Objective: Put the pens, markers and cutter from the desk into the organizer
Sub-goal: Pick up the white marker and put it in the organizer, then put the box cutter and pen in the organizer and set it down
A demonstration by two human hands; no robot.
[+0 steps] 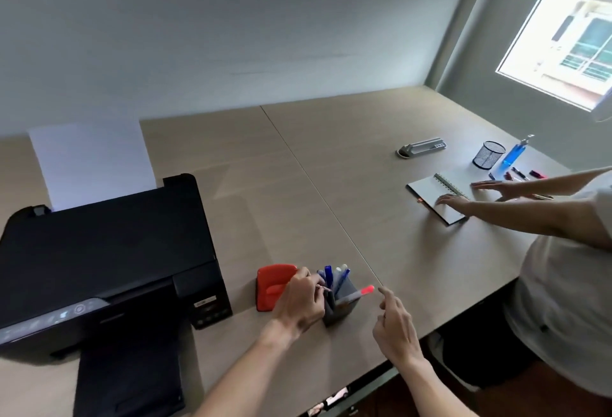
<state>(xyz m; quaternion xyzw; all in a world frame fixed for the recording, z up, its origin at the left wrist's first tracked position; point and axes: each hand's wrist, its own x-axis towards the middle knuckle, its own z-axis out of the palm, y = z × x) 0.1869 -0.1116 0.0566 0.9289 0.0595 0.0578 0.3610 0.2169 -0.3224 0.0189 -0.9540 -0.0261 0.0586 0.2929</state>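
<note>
A grey organizer (342, 309) stands near the desk's front edge with several blue and white pens (332, 276) upright in it. A grey marker with a red cap (360, 294) leans out of it to the right. My left hand (299, 302) is at the organizer's left rim, fingers pinched on a thin pen (324, 288) whose tip points into the organizer. My right hand (395, 329) hovers just right of the organizer, fingers apart and holding nothing, with the index fingertip close to the red cap.
A red hole punch (276, 284) sits left of the organizer and a black printer (99, 267) further left. At the far right another person's hands rest on a spiral notebook (433, 198), near a mesh cup (489, 154), a blue bottle (513, 153) and loose pens (518, 174).
</note>
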